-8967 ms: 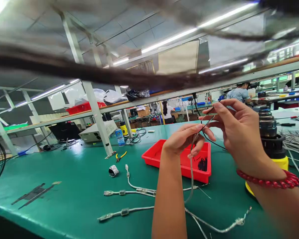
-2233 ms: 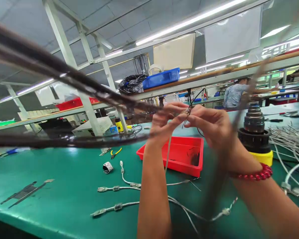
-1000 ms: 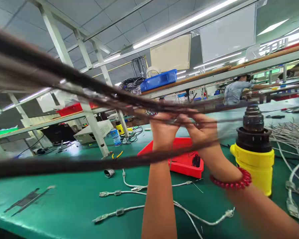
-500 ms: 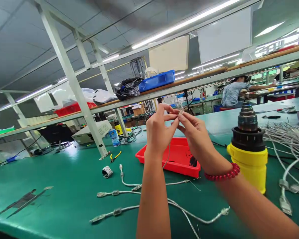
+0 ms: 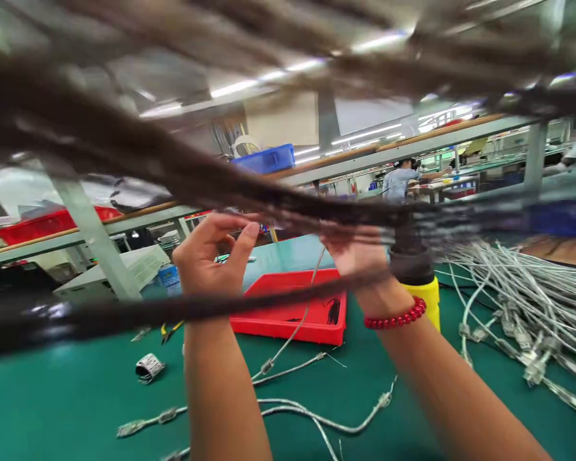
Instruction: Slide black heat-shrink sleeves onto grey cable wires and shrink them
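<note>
Above the red tray [image 5: 288,317], right hand [image 5: 360,253] pinches the grey cable [image 5: 301,320], left hand [image 5: 211,262] fingers half-curled, empty; blurred strands obscure the view, risking a slipped grip.

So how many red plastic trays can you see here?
2: one shallow red plastic tray on the green table behind the raised hands, one red plastic bin on the left shelf. Blurred dark strands may hide more.

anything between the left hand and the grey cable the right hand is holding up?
Nothing visible. The left hand hangs open beside the grey cable, which runs down from the right hand in front of the red tray. Blurred dark strands near the camera cross the view and hide the right hand's fingers.
</note>
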